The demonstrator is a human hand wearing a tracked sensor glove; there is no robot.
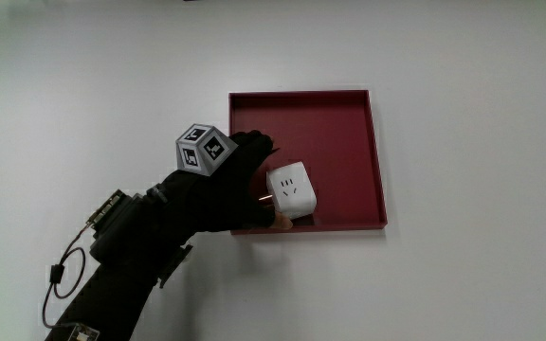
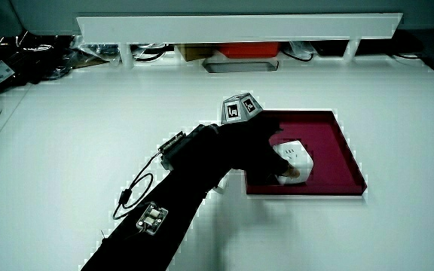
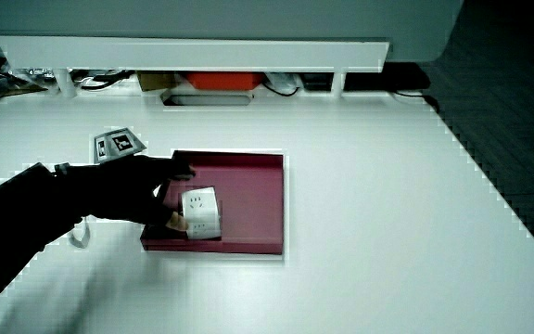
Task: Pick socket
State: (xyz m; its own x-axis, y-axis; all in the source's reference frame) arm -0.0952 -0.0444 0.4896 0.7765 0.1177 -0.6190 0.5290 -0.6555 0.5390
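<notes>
The hand [image 1: 240,185] wears a black glove with a grey patterned cube [image 1: 204,149] on its back; a black cable [image 1: 64,275] loops along the dark-sleeved forearm [image 1: 121,260].

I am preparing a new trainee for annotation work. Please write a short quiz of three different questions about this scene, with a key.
1. True or false: the white socket is inside the dark red tray.
2. Multiple choice: where in the tray is the socket? A) in the middle; B) near the rim closest to the person; C) at the rim farthest from the person.
3. Fill in: the hand is closed around the ____.

Key: 1 true; in both side views the socket lies within the tray walls. 2 B. 3 socket; the fingers wrap its sides.
</notes>
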